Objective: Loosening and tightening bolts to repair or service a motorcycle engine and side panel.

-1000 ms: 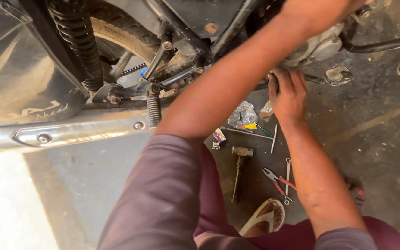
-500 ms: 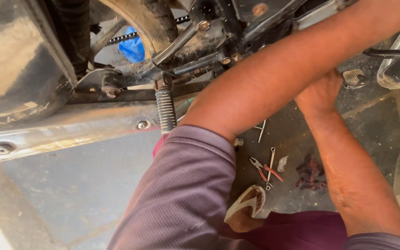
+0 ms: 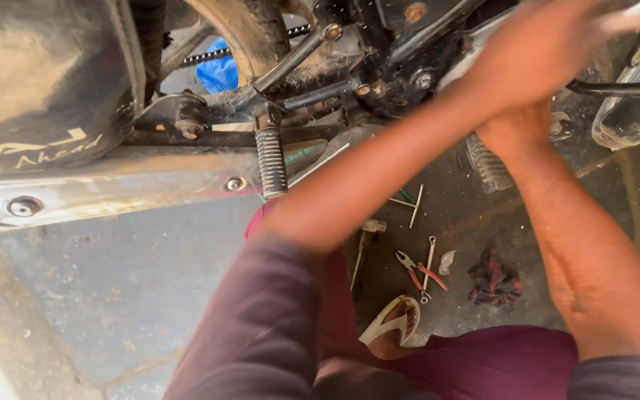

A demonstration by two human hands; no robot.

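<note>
I am crouched beside a motorcycle. My left arm reaches across from the lower left, and my left hand (image 3: 557,44) is a motion blur against the black frame and engine parts (image 3: 409,74) at the top right. Whether it holds anything cannot be made out. My right forearm rises from the lower right. My right hand (image 3: 516,133) is tucked under my left wrist and mostly hidden, just above a ribbed footpeg (image 3: 487,167).
A second ribbed footpeg (image 3: 270,159), the chain (image 3: 209,55), the rear tyre (image 3: 238,30) and a chrome exhaust (image 3: 112,192) fill the left. On the ground lie red-handled pliers (image 3: 420,270), a spanner (image 3: 429,259), a hammer (image 3: 364,244), a rag (image 3: 494,281) and my sandalled foot (image 3: 394,322).
My right hand has lifted off the ground near the tools and gone up under my left wrist. The view has swung so the motorcycle frame sits closer.
</note>
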